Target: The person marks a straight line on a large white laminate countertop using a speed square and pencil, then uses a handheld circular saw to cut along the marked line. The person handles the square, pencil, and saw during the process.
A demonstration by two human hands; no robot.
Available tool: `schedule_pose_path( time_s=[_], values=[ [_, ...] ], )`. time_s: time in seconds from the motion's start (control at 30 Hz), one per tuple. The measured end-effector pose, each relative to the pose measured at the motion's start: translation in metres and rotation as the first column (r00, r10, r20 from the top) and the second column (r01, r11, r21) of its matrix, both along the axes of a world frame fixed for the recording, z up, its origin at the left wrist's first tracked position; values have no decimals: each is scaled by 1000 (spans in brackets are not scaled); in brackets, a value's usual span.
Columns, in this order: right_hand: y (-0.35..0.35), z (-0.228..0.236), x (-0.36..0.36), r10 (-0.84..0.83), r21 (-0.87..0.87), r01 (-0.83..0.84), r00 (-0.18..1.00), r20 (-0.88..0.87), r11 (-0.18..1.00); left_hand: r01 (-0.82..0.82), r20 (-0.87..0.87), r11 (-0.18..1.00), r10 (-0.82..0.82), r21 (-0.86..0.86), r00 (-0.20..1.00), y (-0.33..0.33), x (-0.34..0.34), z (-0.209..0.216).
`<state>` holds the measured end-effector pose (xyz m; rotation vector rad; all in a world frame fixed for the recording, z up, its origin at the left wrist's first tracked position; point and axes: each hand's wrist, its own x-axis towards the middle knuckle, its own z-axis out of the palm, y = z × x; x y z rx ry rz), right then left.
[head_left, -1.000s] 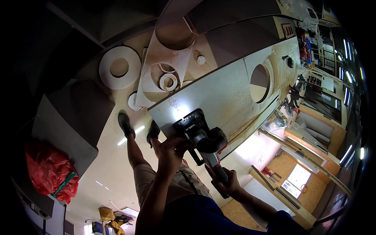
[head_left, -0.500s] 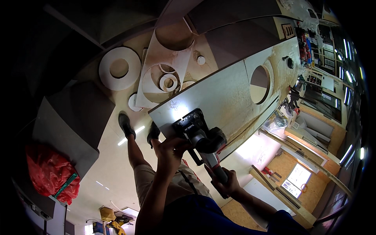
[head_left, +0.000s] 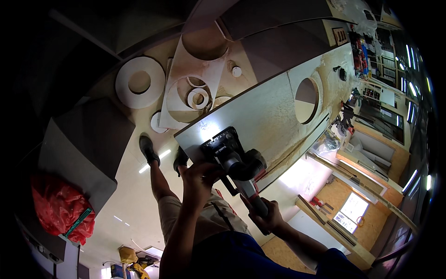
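Note:
My right hand (head_left: 267, 216) is wrapped round the rear handle of a black and grey circular saw (head_left: 237, 160). My left hand (head_left: 200, 181) is closed against the saw's left side, its fingertips partly hidden by shadow and by the saw. The saw's base plate rests on a pale board (head_left: 260, 114) near its left end, and the saw's lamp casts a bright spot just ahead of the plate. The blade is hidden. A round hole (head_left: 306, 102) is cut through the board farther to the right.
Beyond the board lie a pale ring (head_left: 139, 82) and a panel (head_left: 179, 69) with round cut-outs. A red plastic bag (head_left: 60, 207) is at the left. Black clamps (head_left: 344, 116) sit near the board's right end. Wooden frames (head_left: 367, 186) stand at the right.
The saw has shifted very slightly left and forward on the board, with both hands staying on it. The whole view has also shifted a little.

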<state>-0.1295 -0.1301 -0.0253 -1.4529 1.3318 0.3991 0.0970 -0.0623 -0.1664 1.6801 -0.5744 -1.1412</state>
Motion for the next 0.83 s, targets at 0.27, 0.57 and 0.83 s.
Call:
schedule_pose_path(
  time_s=[0.27, 0.57, 0.83],
  values=[
    [0, -5, 1, 9, -20, -9, 1000, -21, 1000, 17, -1, 1000, -17, -10, 1000, -2, 7, -1],
    [-5, -2, 12, -16, -1, 16, 1000, 3, 1000, -79, -76, 997, 79, 11, 994, -4, 6, -4],
    [-7, -2, 14, 13, 8, -13, 1000, -12, 1000, -44, -59, 999, 45, 21, 997, -6, 12, -2]
  ],
)
